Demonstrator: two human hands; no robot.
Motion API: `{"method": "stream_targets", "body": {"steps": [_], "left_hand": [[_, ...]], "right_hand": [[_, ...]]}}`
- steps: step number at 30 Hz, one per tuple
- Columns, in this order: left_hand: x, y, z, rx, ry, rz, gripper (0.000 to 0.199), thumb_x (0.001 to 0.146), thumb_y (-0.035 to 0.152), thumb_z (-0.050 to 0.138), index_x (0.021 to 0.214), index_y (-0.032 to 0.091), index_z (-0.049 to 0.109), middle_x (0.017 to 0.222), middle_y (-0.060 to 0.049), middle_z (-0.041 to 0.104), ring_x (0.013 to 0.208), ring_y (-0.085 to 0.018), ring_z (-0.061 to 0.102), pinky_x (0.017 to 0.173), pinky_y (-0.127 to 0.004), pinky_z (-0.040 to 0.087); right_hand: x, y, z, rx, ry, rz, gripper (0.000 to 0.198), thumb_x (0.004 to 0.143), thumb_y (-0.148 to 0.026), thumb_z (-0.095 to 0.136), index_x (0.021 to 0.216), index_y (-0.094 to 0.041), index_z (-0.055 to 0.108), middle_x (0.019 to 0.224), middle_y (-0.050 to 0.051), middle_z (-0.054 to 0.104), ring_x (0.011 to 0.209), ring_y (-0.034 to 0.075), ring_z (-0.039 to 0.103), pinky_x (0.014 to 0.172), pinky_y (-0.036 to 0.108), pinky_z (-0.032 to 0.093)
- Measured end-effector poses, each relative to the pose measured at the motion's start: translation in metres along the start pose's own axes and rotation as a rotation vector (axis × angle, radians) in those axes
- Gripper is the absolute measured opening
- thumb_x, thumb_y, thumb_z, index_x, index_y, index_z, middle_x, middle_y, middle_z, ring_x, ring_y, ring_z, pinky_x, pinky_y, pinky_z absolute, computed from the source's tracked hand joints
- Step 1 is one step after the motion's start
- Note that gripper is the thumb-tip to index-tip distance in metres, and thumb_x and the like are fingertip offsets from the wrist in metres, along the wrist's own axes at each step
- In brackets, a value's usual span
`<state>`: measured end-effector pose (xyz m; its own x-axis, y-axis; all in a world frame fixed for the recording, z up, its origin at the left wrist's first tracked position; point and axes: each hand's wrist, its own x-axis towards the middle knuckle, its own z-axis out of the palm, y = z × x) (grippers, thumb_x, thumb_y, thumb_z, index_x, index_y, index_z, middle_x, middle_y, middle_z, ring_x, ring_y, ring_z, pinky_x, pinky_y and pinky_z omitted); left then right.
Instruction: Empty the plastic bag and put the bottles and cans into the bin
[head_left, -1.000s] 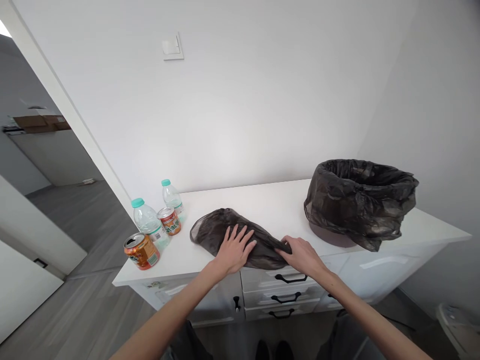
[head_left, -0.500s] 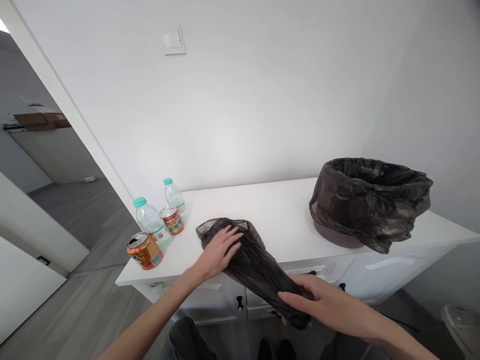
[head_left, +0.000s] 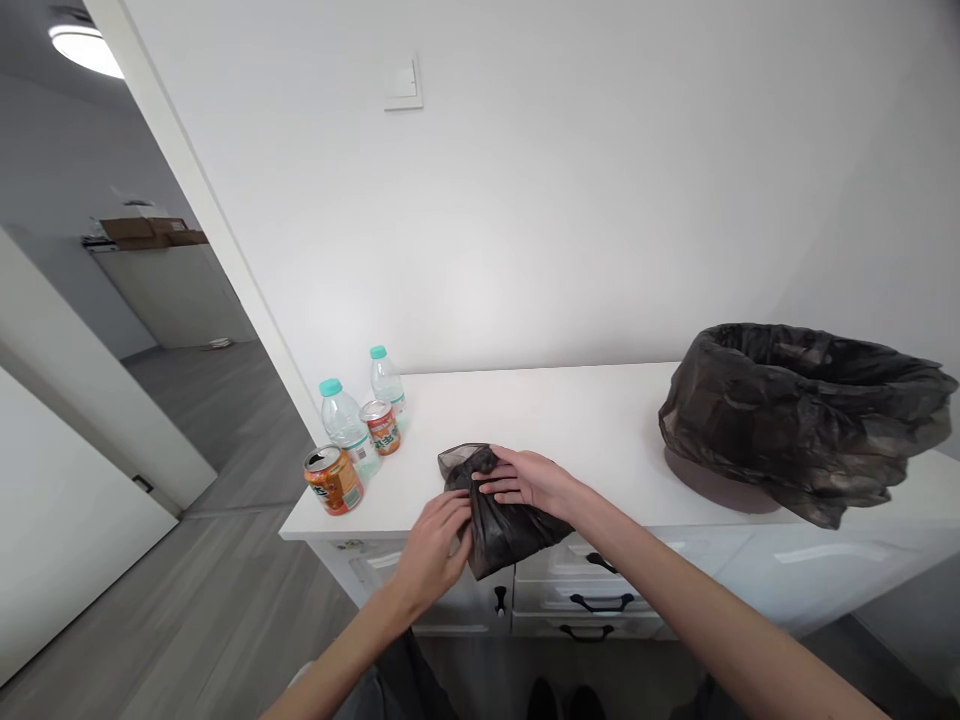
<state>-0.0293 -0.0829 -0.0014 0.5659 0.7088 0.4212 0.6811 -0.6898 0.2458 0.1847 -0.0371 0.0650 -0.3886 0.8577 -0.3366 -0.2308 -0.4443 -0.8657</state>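
"What's the person dressed in?"
"Dark grey trousers [head_left: 409, 680], visible at the near side, left of the middle. The cloth looks plain, with a few soft folds."
"And the shoes [head_left: 541, 700]?"
"Near black, rounded at the front, cut off by the near edge. It's too shadowy down there to make out laces or trim."
"How about the arms?"
"Bare as far as they show. The left forearm [head_left: 360, 635] and the right forearm [head_left: 675, 575] are both slim, narrowing toward the wrists [head_left: 574, 497]."
"The hands?"
"Bare too. The left hand [head_left: 436, 540] and the right hand [head_left: 529, 478] have slender fingers [head_left: 502, 490]."
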Motion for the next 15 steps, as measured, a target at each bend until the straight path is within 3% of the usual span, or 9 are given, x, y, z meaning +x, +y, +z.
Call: {"method": "stream_targets", "body": {"steps": [2, 4, 8, 10, 12, 15], "left_hand": [[-0.013, 0.0, -0.007, 0.035, 0.16, -0.083, 0.025, 0.099, 0.022, 0.047, 0.118, 0.025, 0.063, 0.119, -0.011, 0.068, 0.119, -0.028, 0.062, 0.105, -0.05, 0.052], [-0.021, 0.006, -0.013, 0.05, 0.209, -0.047, 0.026, 0.097, 0.028, 0.054, 0.121, 0.024, 0.06, 0.123, -0.013, 0.065, 0.119, -0.029, 0.06, 0.103, -0.05, 0.051], [-0.015, 0.015, -0.013, 0.022, 0.01, 0.133, 0.067, 0.085, 0.044, 0.071, 0.145, 0.024, 0.047, 0.148, -0.015, 0.054, 0.138, -0.034, 0.048, 0.114, -0.053, 0.042], [-0.007, 0.01, -0.007, -0.013, -0.044, 0.131, 0.066, 0.085, 0.037, 0.071, 0.147, 0.026, 0.047, 0.15, -0.013, 0.054, 0.141, -0.033, 0.047, 0.117, -0.054, 0.04], [-0.001, 0.002, 0.001, -0.091, -0.031, 0.072, 0.051, 0.087, 0.023, 0.065, 0.137, 0.027, 0.057, 0.143, -0.009, 0.062, 0.136, -0.029, 0.054, 0.115, -0.051, 0.042], [0.005, -0.007, 0.008, -0.244, 0.037, -0.141, 0.028, 0.091, 0.022, 0.057, 0.117, 0.025, 0.067, 0.12, -0.007, 0.074, 0.112, -0.026, 0.068, 0.101, -0.043, 0.053]], "right_hand": [[0.012, 0.012, -0.003, -0.011, 0.032, 0.053, 0.035, 0.103, -0.047, 0.054, 0.109, -0.013, 0.062, 0.115, 0.018, 0.076, 0.085, 0.017, 0.076, 0.068, 0.025, 0.061], [0.02, 0.024, -0.007, -0.01, 0.054, 0.075, 0.041, 0.105, -0.049, 0.05, 0.118, -0.012, 0.058, 0.116, 0.019, 0.076, 0.086, 0.018, 0.076, 0.067, 0.026, 0.061], [0.022, 0.033, -0.009, -0.053, 0.04, 0.032, 0.046, 0.103, -0.049, 0.053, 0.127, -0.01, 0.056, 0.124, 0.021, 0.073, 0.095, 0.02, 0.075, 0.079, 0.029, 0.061], [0.009, 0.028, -0.008, -0.238, 0.05, -0.029, 0.05, 0.102, -0.05, 0.053, 0.132, -0.011, 0.055, 0.126, 0.02, 0.071, 0.099, 0.022, 0.074, 0.087, 0.034, 0.06], [-0.013, 0.021, -0.007, -0.546, 0.056, -0.156, 0.059, 0.099, -0.054, 0.057, 0.142, -0.015, 0.051, 0.13, 0.018, 0.069, 0.109, 0.025, 0.071, 0.095, 0.039, 0.057], [-0.048, 0.013, -0.017, -1.083, -0.022, -0.426, 0.076, 0.086, -0.061, 0.07, 0.15, -0.025, 0.048, 0.143, 0.013, 0.062, 0.135, 0.033, 0.054, 0.113, 0.05, 0.044]]}}
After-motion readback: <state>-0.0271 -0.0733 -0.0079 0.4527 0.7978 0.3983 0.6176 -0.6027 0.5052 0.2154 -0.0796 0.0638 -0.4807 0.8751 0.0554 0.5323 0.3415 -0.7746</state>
